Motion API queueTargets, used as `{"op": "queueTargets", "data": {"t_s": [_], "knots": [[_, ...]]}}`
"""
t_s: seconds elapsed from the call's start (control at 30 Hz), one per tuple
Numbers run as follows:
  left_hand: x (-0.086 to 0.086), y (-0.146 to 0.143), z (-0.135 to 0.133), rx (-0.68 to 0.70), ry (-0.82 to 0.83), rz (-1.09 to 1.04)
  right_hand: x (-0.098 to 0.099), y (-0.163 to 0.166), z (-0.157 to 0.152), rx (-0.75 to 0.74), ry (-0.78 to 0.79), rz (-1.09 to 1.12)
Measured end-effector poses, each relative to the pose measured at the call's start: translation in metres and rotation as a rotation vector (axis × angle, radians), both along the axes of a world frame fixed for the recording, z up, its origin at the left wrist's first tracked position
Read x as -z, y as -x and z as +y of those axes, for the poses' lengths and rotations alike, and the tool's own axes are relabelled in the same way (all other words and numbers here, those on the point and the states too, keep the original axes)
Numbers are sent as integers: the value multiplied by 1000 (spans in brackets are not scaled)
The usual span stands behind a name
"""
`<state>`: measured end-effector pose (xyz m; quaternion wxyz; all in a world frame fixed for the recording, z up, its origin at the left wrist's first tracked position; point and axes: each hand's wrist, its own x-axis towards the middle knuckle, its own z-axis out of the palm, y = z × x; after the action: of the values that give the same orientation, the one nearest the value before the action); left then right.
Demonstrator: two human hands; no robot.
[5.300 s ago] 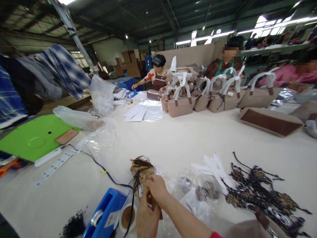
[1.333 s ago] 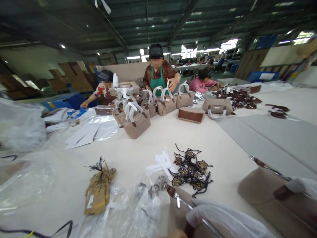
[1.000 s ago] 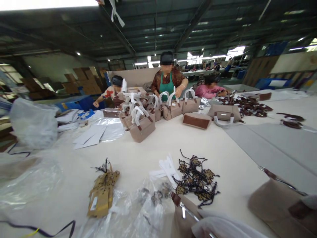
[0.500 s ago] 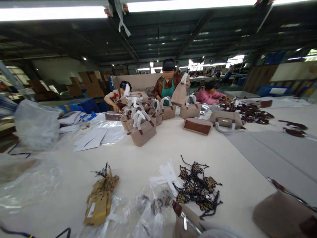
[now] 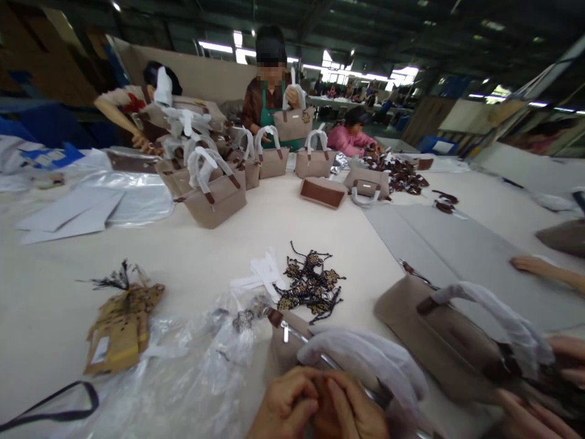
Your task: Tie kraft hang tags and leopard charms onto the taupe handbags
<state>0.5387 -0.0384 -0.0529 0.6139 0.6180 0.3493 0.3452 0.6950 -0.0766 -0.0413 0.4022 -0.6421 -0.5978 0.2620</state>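
a person's two hands meet at the bottom edge of the view, over a wide pale table (image 5: 283, 225). the left hand (image 5: 286, 407) and the right hand (image 5: 354, 411) are both curled closed, fingertips pressed together around something small that cannot be made out, right against the near end of a taupe handbag (image 5: 292, 344). the handbag lies on its side just beyond the knuckles, its handle wrapped in white tissue (image 5: 365, 360) that arches over the hands.

the bag looks light and soft-sided, likely to sag if lifted by one corner; the wrapped handle seems the surest place to take hold, though the tissue may slip or tear.

a pile of leopard-print charms (image 5: 311, 283) lies further out, and cardboard tags (image 5: 121, 326) to the left. a second handbag (image 5: 439, 335) lies to the right, where another person's fingers (image 5: 569, 356) touch it.
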Motion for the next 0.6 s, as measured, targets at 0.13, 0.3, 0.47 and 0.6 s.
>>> {"op": "queueTargets", "data": {"t_s": [0.13,0.3,0.47,0.6], "knots": [[-7,-4,1,-48,23,21,5,-6,4,6,-81,23],[-10,-5,3,-59,-29,158,18,-16,1,28,-180,-45],[-12,-5,-2,-65,-77,219,25,-18,-3,-85,-250,-66],[-13,-1,-7,-91,-187,196,28,-14,-4,-62,-257,-50]]}}
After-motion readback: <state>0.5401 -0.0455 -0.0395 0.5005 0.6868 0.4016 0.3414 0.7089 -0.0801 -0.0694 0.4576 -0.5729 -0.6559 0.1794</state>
